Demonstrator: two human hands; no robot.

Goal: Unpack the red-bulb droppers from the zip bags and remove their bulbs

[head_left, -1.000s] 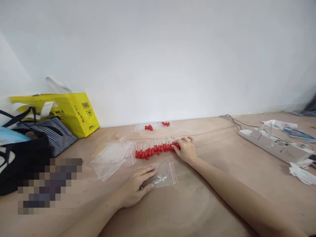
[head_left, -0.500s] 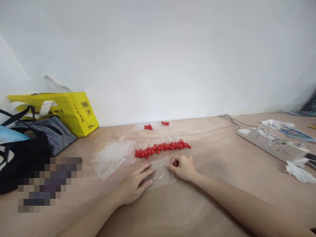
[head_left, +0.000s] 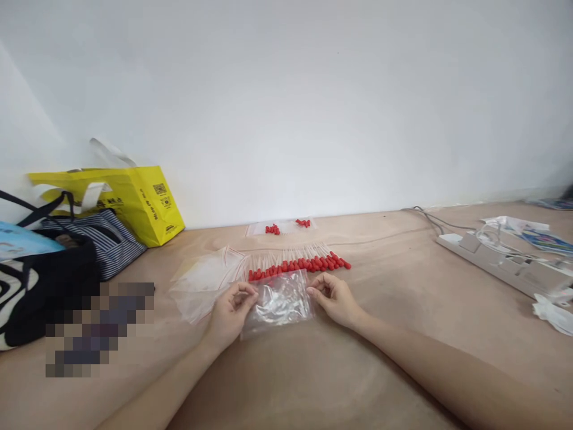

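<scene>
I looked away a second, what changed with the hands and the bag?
The right hand left the row of red-capped tubes and came to the clear zip bag; the left hand, flat on it before, now pinches its edge. Both hold it tilted up off the table. Tubes, spare bags, yellow bag unmoved.

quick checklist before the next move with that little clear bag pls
1. Grip: the left hand pinches the left edge of the clear zip bag and the right hand pinches the right edge: ok.
2. Bag mouth open: cannot tell.
3. Bag contents: crinkled and clear, nothing red inside: ok.
4. Row of red-tipped pieces: lies on the table just beyond the bag, within view: ok.
5. Spare bags: piled left of the left hand, not caught in the grip: ok.
6. Power strip and its cables: far to the right, apart from the right arm: ok.
</scene>
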